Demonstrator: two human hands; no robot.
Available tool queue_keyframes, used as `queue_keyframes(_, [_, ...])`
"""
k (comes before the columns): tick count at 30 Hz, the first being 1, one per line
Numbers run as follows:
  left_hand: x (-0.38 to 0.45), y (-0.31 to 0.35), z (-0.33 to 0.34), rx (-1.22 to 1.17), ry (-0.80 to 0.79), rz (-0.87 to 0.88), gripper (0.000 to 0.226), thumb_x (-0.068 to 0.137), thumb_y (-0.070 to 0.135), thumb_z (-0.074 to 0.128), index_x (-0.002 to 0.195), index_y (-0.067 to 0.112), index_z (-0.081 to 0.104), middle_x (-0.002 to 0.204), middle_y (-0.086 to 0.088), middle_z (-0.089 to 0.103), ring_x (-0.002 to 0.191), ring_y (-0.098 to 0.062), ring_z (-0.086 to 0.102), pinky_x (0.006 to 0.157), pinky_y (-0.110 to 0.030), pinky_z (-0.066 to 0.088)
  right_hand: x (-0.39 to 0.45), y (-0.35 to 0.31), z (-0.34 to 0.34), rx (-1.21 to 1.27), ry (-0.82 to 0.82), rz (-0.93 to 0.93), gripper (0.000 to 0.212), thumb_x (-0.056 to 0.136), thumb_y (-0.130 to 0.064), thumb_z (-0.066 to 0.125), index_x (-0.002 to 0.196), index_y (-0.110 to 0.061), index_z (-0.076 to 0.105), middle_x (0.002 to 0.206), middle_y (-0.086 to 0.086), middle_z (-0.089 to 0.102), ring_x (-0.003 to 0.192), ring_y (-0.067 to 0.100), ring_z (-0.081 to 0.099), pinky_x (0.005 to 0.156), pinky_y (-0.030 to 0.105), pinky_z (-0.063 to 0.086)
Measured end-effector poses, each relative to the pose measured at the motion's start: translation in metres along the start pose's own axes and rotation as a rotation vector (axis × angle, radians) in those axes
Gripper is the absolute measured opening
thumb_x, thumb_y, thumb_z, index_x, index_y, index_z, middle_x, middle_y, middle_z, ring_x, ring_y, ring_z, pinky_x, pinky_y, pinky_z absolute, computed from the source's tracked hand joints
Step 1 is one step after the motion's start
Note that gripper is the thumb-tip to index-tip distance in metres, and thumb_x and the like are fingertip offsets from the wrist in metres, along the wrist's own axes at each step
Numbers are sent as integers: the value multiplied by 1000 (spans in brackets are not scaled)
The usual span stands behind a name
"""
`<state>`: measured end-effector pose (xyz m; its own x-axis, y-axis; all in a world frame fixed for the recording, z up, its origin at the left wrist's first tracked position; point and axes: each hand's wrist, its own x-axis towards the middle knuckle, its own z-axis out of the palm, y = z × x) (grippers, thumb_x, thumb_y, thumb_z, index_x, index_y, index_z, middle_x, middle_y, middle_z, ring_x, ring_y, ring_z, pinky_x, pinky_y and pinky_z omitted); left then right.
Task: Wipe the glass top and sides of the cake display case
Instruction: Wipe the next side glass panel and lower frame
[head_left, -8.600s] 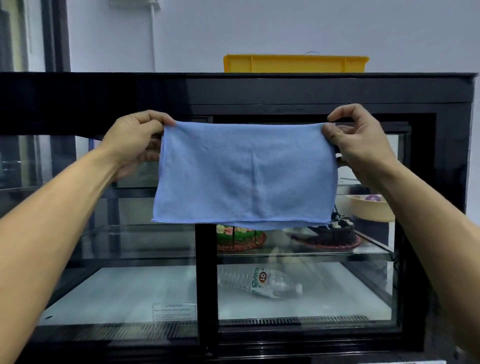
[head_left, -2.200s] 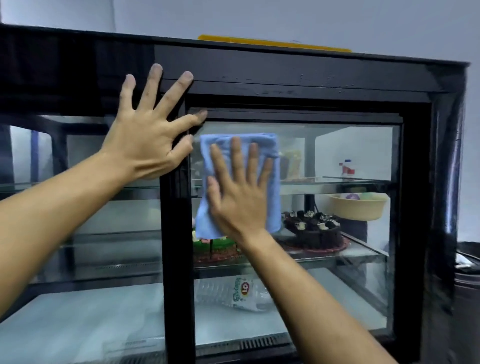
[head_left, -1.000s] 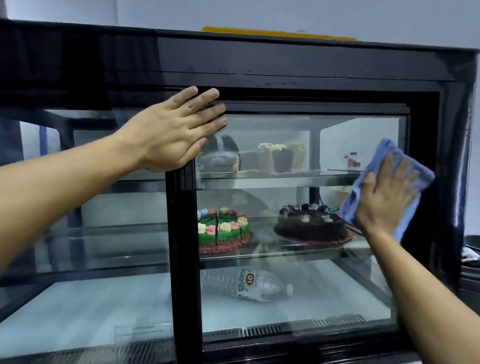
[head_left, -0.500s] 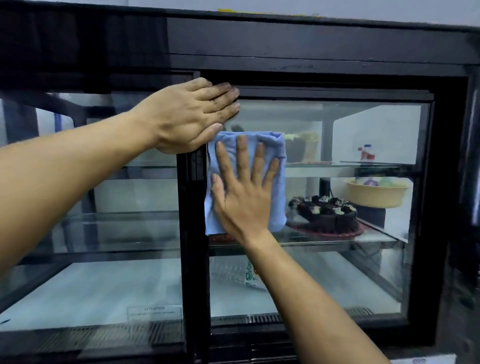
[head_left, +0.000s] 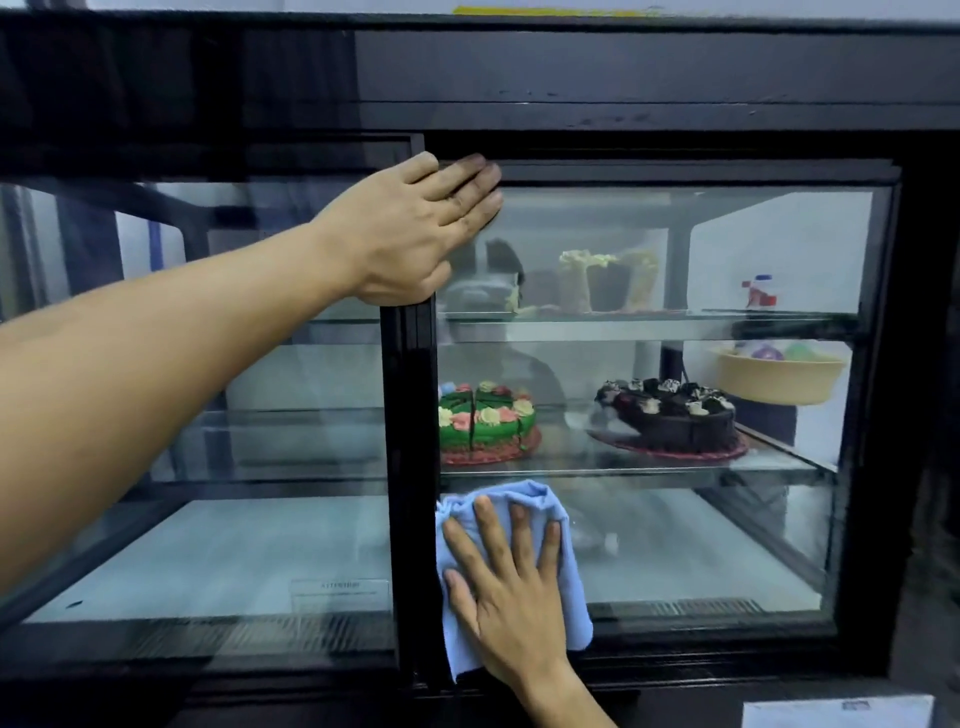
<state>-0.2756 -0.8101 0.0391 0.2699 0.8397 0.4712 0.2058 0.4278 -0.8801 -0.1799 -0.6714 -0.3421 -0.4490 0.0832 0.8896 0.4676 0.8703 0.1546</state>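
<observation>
The black-framed cake display case (head_left: 623, 78) fills the view, its right glass door (head_left: 649, 545) facing me. My right hand (head_left: 506, 592) presses a light blue cloth (head_left: 571, 582) flat against the lower left corner of that door, fingers spread and straight. My left hand (head_left: 415, 234) rests flat on the top of the black centre post (head_left: 408, 467) and the glass beside it, fingers straight.
Behind the glass, a green decorated cake (head_left: 485, 421) and a chocolate cake (head_left: 672, 418) sit on the middle shelf. A pale cake (head_left: 605, 280) stands on the upper shelf. A beige bowl (head_left: 776, 376) is at the right. A yellow tray edge (head_left: 545, 10) shows on top.
My right hand has slid the cloth down the glass from beside the upper shelf to the bottom of the door. My left hand has stayed at the top of the centre post.
</observation>
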Motion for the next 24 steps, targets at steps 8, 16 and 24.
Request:
queue_keyframes(8, [2,10,1,-88,33,-87,77,102,47,-4,165,3,7,172,-17,9,161,-31,9,124,-44,16,173,10,-59,75,290,120,54,106,-45,43,158,-33,34,168,6,26,156,40,15,122,69,9])
queue_keyframes(16, [4,35,4,-228,156,-169,82,105,54,14,161,-5,15,174,-14,2,161,-34,0,121,-53,27,85,4,-22,49,252,54,58,101,-50,50,156,-32,41,166,5,30,158,35,12,119,70,21])
queue_keyframes(24, [8,34,9,-212,201,-55,76,105,56,14,168,15,5,174,-13,5,159,-42,9,122,-59,22,95,154,-67,-78,296,127,58,102,-47,41,158,-34,33,168,3,21,157,35,10,123,67,10])
